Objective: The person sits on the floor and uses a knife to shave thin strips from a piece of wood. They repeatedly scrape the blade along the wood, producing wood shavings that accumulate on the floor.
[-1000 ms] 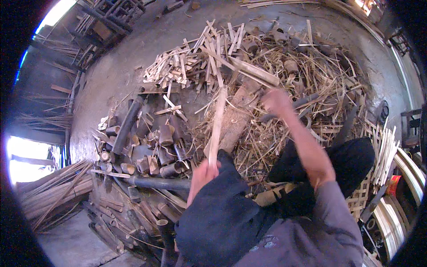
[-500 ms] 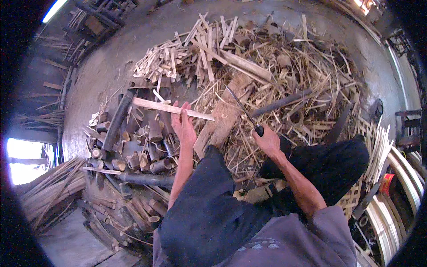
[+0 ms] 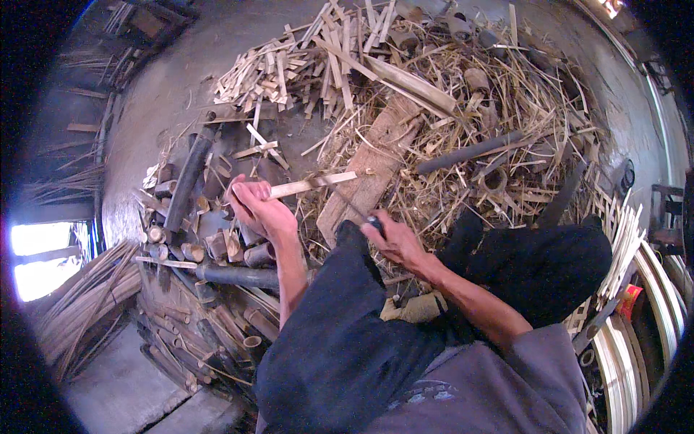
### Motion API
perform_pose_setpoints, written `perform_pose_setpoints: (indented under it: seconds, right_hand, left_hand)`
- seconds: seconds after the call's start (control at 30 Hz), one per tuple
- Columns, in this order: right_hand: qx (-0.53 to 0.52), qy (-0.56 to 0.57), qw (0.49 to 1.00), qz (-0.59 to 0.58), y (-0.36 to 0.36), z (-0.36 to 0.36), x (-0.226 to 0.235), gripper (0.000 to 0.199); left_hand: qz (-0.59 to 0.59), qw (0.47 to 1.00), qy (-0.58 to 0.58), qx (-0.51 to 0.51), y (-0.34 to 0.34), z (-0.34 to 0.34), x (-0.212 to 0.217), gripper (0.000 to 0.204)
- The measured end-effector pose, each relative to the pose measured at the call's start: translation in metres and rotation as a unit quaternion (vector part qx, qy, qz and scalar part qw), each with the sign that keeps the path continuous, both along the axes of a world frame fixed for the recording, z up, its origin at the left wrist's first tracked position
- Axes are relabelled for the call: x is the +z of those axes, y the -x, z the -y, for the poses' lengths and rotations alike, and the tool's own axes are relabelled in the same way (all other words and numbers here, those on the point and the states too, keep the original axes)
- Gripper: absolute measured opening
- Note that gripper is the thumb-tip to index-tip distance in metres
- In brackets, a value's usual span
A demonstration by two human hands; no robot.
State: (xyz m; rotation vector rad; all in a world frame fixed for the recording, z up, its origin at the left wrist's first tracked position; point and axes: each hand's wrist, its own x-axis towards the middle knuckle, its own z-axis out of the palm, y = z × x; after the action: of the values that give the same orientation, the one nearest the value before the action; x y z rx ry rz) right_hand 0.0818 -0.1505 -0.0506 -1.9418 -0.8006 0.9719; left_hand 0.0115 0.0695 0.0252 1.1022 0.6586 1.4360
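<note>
My left hand point(image 3: 262, 208) is closed around one end of a pale bamboo strip point(image 3: 293, 187), which points right toward a worn wooden board point(image 3: 387, 141). Its free end lies over the board's left side. My right hand point(image 3: 397, 242) grips the dark handle of a knife point(image 3: 350, 202). The thin blade slants up and to the left from my fist. Its far part meets or crosses the strip near the free end; whether it touches or only overlaps, I cannot tell. The board slopes from beside my left knee up into the shavings.
Cut strips point(image 3: 271, 76) are heaped beyond the board. Shavings point(image 3: 463, 123) and a dark bamboo pole point(image 3: 470, 152) lie right. Bamboo sections point(image 3: 217, 246) and a dark tube point(image 3: 189, 181) sit left of my hand. Long pale slats point(image 3: 622, 362) stand at the right.
My left hand has drawn back left and turned over, gripping the strip by its end. My right hand has moved left and nearer me, bringing the knife blade to the strip.
</note>
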Motion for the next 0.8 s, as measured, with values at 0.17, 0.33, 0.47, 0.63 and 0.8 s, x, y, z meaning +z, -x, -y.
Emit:
perform_pose_setpoints:
  seconds: [0.17,0.33,0.47,0.63,0.8]
  right_hand:
    - [0.026,-0.039,0.999,-0.021,0.005,-0.038,0.017,0.041]
    - [-0.017,0.002,1.0,-0.012,0.003,-0.035,-0.01,0.046]
    - [0.036,0.034,0.997,0.058,-0.005,-0.03,-0.024,0.049]
    - [-0.024,0.073,0.997,-0.017,-0.029,-0.019,-0.067,0.059]
    - [-0.084,0.117,0.988,-0.048,-0.032,-0.013,-0.085,0.063]
  left_hand:
    - [-0.134,0.984,-0.064,0.101,-0.02,0.042,0.018,0.028]
    - [-0.162,0.974,-0.063,0.147,-0.031,0.044,0.018,0.027]
    - [-0.18,0.963,-0.069,0.189,-0.032,0.055,0.024,0.025]
    - [-0.213,0.946,-0.119,0.213,-0.035,0.053,0.016,0.025]
    - [-0.215,0.948,-0.142,0.187,-0.043,0.053,0.017,0.024]
